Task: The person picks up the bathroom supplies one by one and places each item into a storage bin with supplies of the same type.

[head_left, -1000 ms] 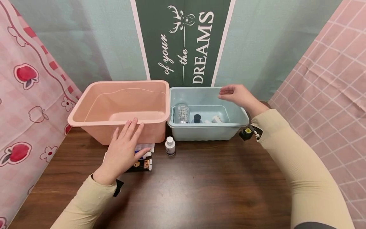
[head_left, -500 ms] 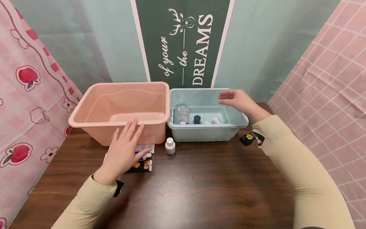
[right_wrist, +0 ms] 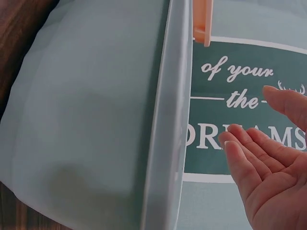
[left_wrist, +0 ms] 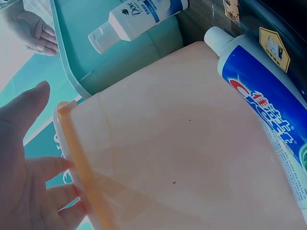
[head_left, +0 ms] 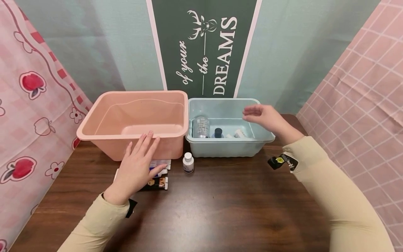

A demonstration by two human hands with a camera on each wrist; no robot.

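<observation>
My left hand (head_left: 135, 168) rests its straight fingers at the front rim of the pink bin (head_left: 104, 145), holding nothing. Partly covered by that hand, a blue-and-white toothpaste tube (left_wrist: 261, 91) lies on the table beside a black packet (head_left: 160, 183). Over the light blue bin (head_left: 223, 148), near its right end, my right hand (head_left: 264, 118) hovers with relaxed fingers and an empty palm. Inside that bin are a clear bottle (head_left: 201, 126), a dark-capped bottle (head_left: 218, 133) and a white bottle (head_left: 240, 133). A small white bottle (head_left: 188, 164) stands upright in front of the bins.
Both bins stand side by side at the back of the brown wooden table (head_left: 220, 210). Behind them hangs a green curtain (head_left: 126, 45) with lettering. Pink patterned cloths flank the table, with apples at left and a grid (head_left: 355, 115) at right.
My right hand has sunk slightly toward the blue bin, and the right forearm has shifted a little. The left hand stays at the pink rim. The head view has shifted a little.
</observation>
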